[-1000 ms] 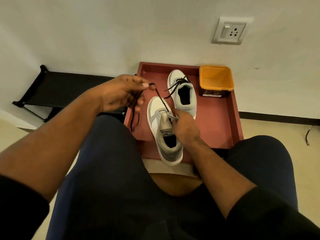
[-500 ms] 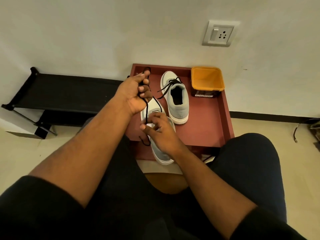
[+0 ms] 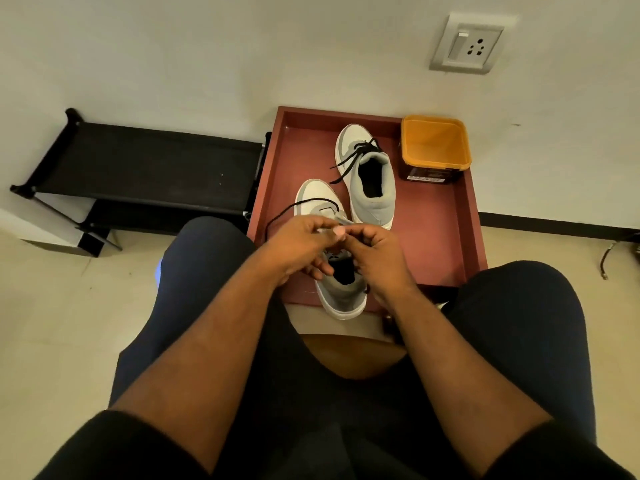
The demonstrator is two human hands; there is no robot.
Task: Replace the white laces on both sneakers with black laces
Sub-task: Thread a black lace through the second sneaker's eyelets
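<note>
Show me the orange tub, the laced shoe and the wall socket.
Orange tub [image 3: 434, 142]: head view, inner wall.
Laced shoe [image 3: 375, 206]: head view, grey heel collar.
Wall socket [image 3: 465, 45]: head view, faceplate centre.

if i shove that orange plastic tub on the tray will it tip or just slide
The square orange plastic tub looks empty and open-topped, so it is probably light. It is wider at the rim than at its dark base, so a high push might tip it; a low one would likely slide it along the flat red tray.

Orange tub [image 3: 434, 147] in red tray [image 3: 446, 244]; black rack [image 3: 145, 168].
</note>
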